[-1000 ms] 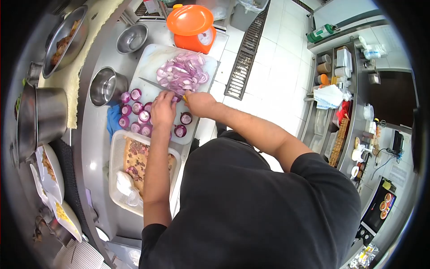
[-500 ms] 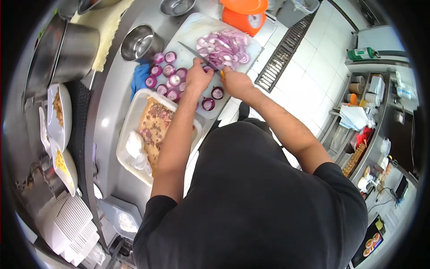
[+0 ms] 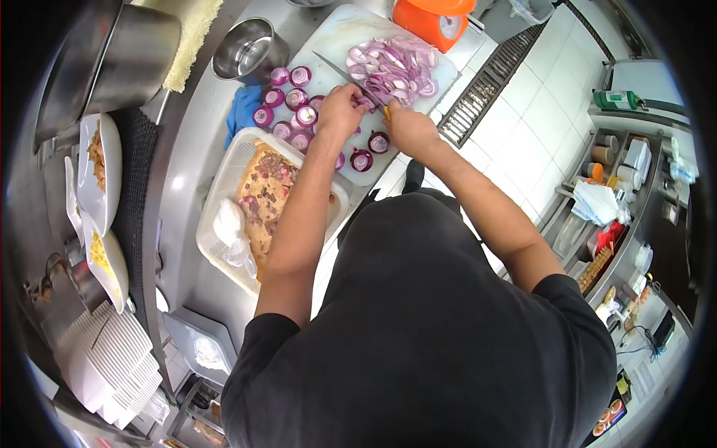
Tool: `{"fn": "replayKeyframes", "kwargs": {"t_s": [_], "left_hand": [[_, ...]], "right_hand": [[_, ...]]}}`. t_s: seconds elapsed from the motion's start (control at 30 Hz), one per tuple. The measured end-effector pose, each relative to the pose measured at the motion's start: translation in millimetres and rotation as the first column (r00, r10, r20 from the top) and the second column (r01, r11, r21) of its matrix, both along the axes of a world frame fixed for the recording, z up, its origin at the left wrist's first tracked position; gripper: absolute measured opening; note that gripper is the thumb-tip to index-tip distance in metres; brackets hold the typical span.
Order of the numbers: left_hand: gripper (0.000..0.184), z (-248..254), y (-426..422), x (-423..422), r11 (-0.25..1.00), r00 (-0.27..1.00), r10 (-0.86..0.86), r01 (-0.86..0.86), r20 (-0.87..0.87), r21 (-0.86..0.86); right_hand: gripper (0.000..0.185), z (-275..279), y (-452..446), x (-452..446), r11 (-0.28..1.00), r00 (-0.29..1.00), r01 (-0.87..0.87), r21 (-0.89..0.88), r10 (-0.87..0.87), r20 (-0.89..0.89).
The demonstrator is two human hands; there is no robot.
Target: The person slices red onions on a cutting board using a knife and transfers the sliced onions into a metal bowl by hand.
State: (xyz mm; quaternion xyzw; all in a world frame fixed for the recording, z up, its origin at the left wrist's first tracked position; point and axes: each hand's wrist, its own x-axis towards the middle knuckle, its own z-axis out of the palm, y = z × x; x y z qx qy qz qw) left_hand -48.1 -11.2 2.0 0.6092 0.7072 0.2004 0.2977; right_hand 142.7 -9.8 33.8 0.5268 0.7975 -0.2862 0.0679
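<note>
My right hand [image 3: 409, 128] is closed round the yellow handle of a knife [image 3: 343, 72], whose blade points to the upper left over the white cutting board [image 3: 328, 36]. Fingers bent, my left hand [image 3: 342, 110] presses a piece of red onion [image 3: 366, 103] against the board beside the blade. A pile of sliced red onion [image 3: 396, 67] lies just beyond the knife. Several peeled onion halves [image 3: 296, 98] sit left of my left hand, and two more [image 3: 379, 142] are near the board's lower edge, below my right hand.
A steel bowl [image 3: 249, 49] and a blue cloth [image 3: 243, 113] lie left of the board. Nearer is a white basket [image 3: 216, 190] with food and a plastic bag. An orange scale [image 3: 431, 24] stands behind the board. Steel pots [image 3: 134, 56] and plates [image 3: 101, 172] are at the far left.
The view has shifted, so the board and both hands appear further right and higher. My hands remain at the knife and the onion piece, with the blade still beside the slices.
</note>
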Motion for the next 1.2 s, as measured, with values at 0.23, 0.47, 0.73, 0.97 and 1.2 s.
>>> {"fn": "replayKeyframes", "kwargs": {"t_s": [0.23,0.47,0.73,0.97,1.2], "left_hand": [[0.031,-9.2,-2.0,-1.9,0.998,0.999,0.002,-0.005,0.044,0.059],[0.029,-5.6,-5.0,-3.4,1.0,0.996,0.008,-0.01,0.089,0.024],[0.029,-6.5,-4.9,-4.4,0.999,0.988,0.039,-0.04,0.15,0.003],[0.028,-5.3,-6.5,-4.7,0.999,0.992,0.032,-0.036,0.121,0.031],[0.026,-5.6,-7.0,-4.3,0.999,0.989,0.052,-0.051,0.137,-0.008]], "right_hand": [[0.03,28.3,1.1,3.3,0.999,0.999,-0.032,-0.001,0.032,0.007],[0.028,33.7,10.5,-5.3,0.998,0.998,-0.053,-0.041,0.054,0.034],[0.03,10.0,2.4,-11.4,0.999,0.999,-0.006,-0.032,0.008,0.045],[0.032,23.2,-1.3,-7.5,0.999,0.999,-0.027,-0.047,0.029,0.04],[0.031,21.8,10.1,-6.9,0.997,0.997,-0.071,-0.033,0.073,0.037]]}}
